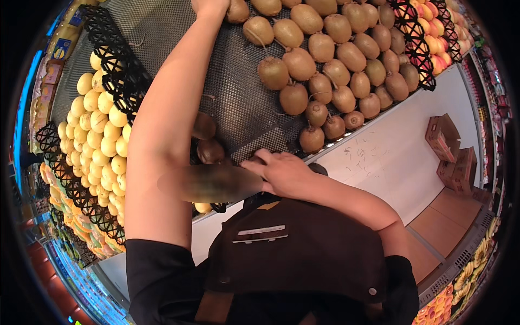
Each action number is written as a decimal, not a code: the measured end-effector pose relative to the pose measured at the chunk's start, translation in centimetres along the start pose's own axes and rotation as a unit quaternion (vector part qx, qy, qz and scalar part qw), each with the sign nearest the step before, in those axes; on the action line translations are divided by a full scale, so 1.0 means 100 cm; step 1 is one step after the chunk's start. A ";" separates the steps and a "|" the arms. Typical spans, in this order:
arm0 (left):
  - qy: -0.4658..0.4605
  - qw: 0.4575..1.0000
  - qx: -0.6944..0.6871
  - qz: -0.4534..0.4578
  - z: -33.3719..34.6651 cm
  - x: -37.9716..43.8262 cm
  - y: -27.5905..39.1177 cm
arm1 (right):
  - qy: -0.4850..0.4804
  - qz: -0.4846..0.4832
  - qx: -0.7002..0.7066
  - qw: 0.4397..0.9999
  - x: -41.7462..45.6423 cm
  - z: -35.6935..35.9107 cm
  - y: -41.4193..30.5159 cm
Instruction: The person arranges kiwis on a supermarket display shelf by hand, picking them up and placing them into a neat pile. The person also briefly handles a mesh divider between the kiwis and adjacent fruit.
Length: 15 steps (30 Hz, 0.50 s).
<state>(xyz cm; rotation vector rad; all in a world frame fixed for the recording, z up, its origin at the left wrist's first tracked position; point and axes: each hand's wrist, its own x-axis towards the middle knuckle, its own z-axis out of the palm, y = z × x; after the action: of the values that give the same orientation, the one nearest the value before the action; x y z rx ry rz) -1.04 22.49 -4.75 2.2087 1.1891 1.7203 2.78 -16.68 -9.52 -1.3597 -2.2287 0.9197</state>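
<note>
My left hand [209, 5] reaches to the top edge of the picture, beside the brown kiwifruit [300, 64]. Its fingers are cut off, so what they hold cannot be seen. Lower down, my right hand [284, 172] has bent fingers at the front edge of the black mesh mat [239, 85]. A blurred patch hides part of what lies beside its fingertips. Kiwifruit are stacked in rows on the mat's right side. Two darker kiwifruit [210, 151] sit near my left forearm, partly covered by it.
A black plastic lattice divider [118, 61] separates the mat from piled yellow fruit [99, 122]. Another lattice divider [418, 53] borders red-and-yellow peaches or nectarines [432, 24]. Open cardboard boxes [445, 138] stand at the right, by the white display front [390, 162].
</note>
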 end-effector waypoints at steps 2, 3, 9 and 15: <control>0.015 1.000 0.003 -0.017 0.014 0.004 0.006 | -0.111 0.041 0.100 0.988 0.016 -0.005 0.003; 0.008 1.000 0.020 -0.019 0.015 0.004 0.003 | -0.136 0.055 0.161 0.976 0.019 -0.017 0.001; -0.052 0.996 -0.005 -0.076 -0.014 0.002 0.012 | 0.024 -0.040 0.306 0.951 0.004 -0.032 0.038; -0.052 0.996 -0.017 -0.068 -0.014 -0.001 0.006 | 0.209 0.052 0.700 0.681 -0.101 -0.133 0.064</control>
<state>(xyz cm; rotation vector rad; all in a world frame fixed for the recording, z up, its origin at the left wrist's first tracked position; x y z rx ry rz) -1.98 21.52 -3.99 2.1153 1.2443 1.5425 19.72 -19.10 -4.20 -0.7100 -0.5693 1.5800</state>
